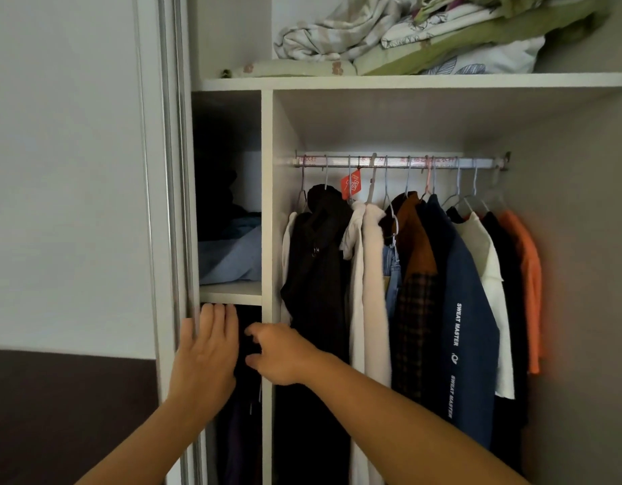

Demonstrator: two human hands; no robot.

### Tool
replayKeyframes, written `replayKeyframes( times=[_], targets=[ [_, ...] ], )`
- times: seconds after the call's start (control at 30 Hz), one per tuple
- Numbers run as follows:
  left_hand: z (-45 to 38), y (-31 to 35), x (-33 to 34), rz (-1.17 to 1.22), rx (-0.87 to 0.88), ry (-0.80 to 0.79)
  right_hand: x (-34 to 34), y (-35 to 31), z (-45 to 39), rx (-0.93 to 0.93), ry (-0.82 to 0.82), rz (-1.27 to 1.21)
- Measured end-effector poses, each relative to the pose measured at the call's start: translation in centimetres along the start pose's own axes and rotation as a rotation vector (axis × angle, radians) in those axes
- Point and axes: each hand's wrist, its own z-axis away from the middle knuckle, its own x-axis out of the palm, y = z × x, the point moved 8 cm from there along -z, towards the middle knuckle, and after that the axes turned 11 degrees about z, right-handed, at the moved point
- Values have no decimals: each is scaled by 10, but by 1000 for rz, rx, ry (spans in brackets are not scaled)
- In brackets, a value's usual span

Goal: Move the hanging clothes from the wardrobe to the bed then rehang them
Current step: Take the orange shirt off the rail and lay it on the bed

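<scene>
Left hand [204,351] lies flat, fingers straight, against the sliding door [169,239] edge — right hand [281,355] loosely curled, grasping nothing. Clothes [407,274] hang on the wardrobe rail [400,162].

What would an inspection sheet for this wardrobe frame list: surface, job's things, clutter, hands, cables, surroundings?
Surface: white shelf spans the wardrobe top; no bed in view.
Job's things: hanging clothes all on the rail, among them a black hooded top, a navy sweatshirt and an orange shirt; a red tag hangs among the hangers.
Clutter: bundled bedding on the top shelf; folded blue fabric in the left compartment.
Hands: left hand flat, fingers straight, at the sliding door edge; right hand reaching toward it, fingers loosely curled, holding nothing.
Cables: nothing seen.
Surroundings: pale wall at left, dark band below.
</scene>
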Motion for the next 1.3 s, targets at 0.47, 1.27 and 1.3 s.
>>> replayKeyframes(
  times=[0.47, 1.27, 1.3],
  targets=[
    [-55, 113, -6, 692, 106, -309, -91, 137, 116, 281, 128, 277],
    [-171, 344, -89, 961, 359, -189, -304, 337, 194, 845, 498, 371],
    [-174, 355, -87, 935, 385, -231, -308, 348, 188, 860, 503, 345]
  ],
)
